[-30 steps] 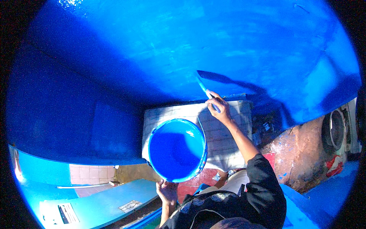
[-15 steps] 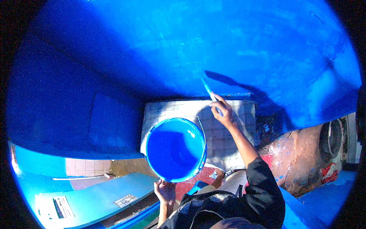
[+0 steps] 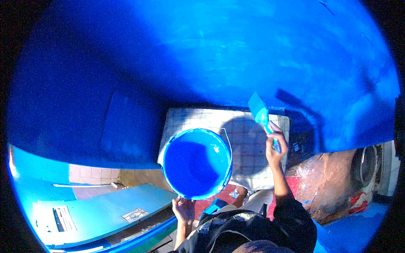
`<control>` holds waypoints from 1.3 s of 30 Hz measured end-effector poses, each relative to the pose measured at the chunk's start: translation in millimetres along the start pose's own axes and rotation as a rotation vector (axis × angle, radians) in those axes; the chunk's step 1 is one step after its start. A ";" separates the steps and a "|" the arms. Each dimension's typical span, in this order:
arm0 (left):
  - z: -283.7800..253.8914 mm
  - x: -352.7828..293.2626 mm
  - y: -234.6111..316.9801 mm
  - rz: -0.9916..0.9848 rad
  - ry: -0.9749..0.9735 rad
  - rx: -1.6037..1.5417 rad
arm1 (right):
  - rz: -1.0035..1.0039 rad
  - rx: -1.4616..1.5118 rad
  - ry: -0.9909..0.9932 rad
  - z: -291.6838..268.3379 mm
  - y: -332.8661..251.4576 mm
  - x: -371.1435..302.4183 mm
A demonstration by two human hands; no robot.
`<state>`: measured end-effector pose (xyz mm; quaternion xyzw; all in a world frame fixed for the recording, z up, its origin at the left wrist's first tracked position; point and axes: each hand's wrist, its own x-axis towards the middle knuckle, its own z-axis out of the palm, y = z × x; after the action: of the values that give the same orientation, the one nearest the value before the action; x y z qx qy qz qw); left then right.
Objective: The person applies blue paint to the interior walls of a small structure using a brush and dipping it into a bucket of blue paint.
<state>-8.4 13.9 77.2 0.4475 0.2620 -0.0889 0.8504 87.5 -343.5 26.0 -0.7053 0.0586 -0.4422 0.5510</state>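
My right hand [image 3: 276,146] is closed around the handle of a paintbrush [image 3: 258,108]. Its wide bristles are coated in blue and point up and away, apart from the blue wall [image 3: 236,55], where the brush casts a shadow. At the near side of a round bucket [image 3: 229,168], my left hand [image 3: 184,209] grips the lower rim, with part of its fingers hidden below. Blue paint [image 3: 190,173] lies inside the bucket, and its thin wire handle rests up along the right side.
A white checked cloth [image 3: 179,120] lies beneath the bucket at the wall's foot. To the left is a light blue panel [image 3: 105,211] lying flat. A dark tyre [image 3: 365,166] stands at the right by a stained brown surface [image 3: 325,181]. Red tiles [image 3: 294,185] show near my legs.
My right hand has drawn the brush back from the wall, toward me and to the right, and its broad face now shows. The left hand and bucket have barely shifted.
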 end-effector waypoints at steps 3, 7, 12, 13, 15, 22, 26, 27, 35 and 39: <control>-6.0 -1.1 -1.5 0.056 -0.043 -0.033 | 0.128 0.352 -0.089 -11.7 -57.9 6.0; 3.7 1.0 2.1 0.050 -0.139 0.041 | 0.109 0.370 -0.616 -0.6 -111.3 23.3; 31.7 -8.6 5.3 -0.066 -0.107 0.135 | 0.123 0.148 -1.049 47.2 -121.2 14.9; 38.6 -10.2 -0.4 -0.033 -0.124 0.085 | 0.064 0.014 -1.129 49.8 -117.8 13.7; 41.5 -15.7 -4.3 -0.077 -0.147 0.132 | 0.018 -0.073 -1.149 53.1 -113.1 7.2; 45.4 -8.6 -28.7 -0.147 -0.234 0.046 | -0.024 -0.261 -1.168 33.0 -119.6 6.6; 48.2 -1.3 -33.4 -0.131 -0.403 0.026 | -0.050 -0.394 -1.157 23.4 -136.5 11.1; 50.0 -2.6 -34.3 -0.134 -0.344 0.038 | -0.039 -0.309 -1.091 19.7 -140.3 15.0; 47.0 7.0 -36.3 -0.159 -0.268 -0.015 | -0.049 -0.457 -0.875 0.1 -173.2 27.8; 46.7 8.5 -34.2 -0.170 -0.322 -0.071 | -0.243 -0.320 -0.829 -5.4 -191.0 30.4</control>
<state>2.7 -43.1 69.9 0.3735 0.1622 -0.2219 0.8860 24.8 -291.0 201.4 -0.9005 -0.1823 -0.1698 0.3564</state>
